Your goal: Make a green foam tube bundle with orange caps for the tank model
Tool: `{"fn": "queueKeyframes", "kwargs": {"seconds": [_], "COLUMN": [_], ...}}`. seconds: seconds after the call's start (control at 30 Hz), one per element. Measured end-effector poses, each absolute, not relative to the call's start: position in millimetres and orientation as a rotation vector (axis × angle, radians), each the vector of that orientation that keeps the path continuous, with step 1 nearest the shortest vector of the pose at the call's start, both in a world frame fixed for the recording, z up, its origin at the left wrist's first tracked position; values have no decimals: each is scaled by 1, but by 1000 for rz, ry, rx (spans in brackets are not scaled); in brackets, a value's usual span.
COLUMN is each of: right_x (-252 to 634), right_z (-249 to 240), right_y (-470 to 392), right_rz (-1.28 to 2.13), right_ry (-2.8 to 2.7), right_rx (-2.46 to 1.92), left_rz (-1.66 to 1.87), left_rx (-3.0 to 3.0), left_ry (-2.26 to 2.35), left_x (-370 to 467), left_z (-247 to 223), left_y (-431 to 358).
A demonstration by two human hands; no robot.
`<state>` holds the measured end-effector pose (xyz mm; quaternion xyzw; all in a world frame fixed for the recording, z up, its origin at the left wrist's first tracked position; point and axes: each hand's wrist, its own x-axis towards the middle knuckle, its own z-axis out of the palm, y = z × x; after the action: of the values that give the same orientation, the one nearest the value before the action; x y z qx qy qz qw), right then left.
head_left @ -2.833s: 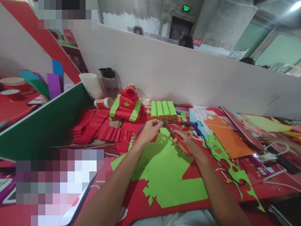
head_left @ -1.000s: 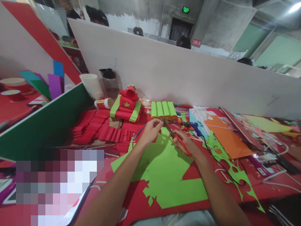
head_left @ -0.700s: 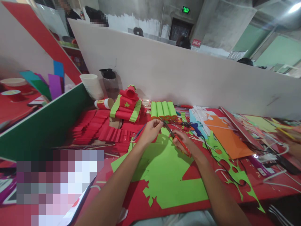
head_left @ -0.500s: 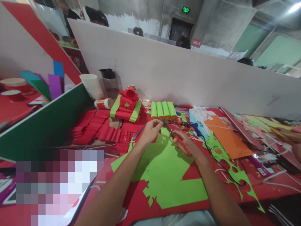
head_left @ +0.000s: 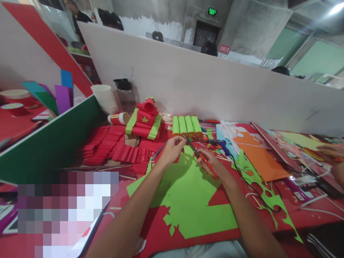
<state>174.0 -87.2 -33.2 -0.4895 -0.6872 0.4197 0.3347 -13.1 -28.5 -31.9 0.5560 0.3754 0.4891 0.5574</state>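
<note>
My right hand [head_left: 209, 159] is wrapped round the red handles of a pair of scissors [head_left: 204, 161], whose dark blades slant up and left. At the blade tips, my left hand [head_left: 175, 147] is closed in a pinch. What it holds is too small to make out. Beneath both hands lie bright green paper sheets [head_left: 193, 193] with cut, jagged edges. Just beyond the blades stands a row of green paper rolls [head_left: 186, 124]. To the left is a red and green paper model [head_left: 145, 120] with a star on its front.
Folded red paper strips [head_left: 107, 141] lie left of my hands, before stacked white cups [head_left: 104, 98] and a bottle [head_left: 126, 94]. A blue glue gun [head_left: 223, 146], orange paper [head_left: 262, 157] and green offcuts [head_left: 258, 182] lie right. Another person's hand [head_left: 331, 154] is at the far right.
My hands and the scissors stay almost where they were. At the far right, the other person's hand and the yellow things by it have shifted slightly.
</note>
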Motion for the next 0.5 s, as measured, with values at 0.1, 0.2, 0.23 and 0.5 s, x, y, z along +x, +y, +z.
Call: {"fn": "queueKeyframes", "kwargs": {"seconds": [0.1, 0.2, 0.23, 0.5], "right_x": [173, 174, 175, 174], "right_z": [-33, -36, -37, -44], "right_y": [-87, -87, -86, -86], "right_rz": [1083, 1065, 1069, 1112], "right_ry": [-1787, -1787, -1784, -1742], "right_rx": [-1280, -1281, -1281, -1277], "left_rz": [1158, 1160, 1160, 1182], "left_rx": [1310, 1308, 1306, 1271], "left_ry": [881, 877, 874, 846], "left_x": [-13, -13, -13, -11], "left_z": [-32, -32, -32, -34], "left_y": [-29, -29, -28, -28]}}
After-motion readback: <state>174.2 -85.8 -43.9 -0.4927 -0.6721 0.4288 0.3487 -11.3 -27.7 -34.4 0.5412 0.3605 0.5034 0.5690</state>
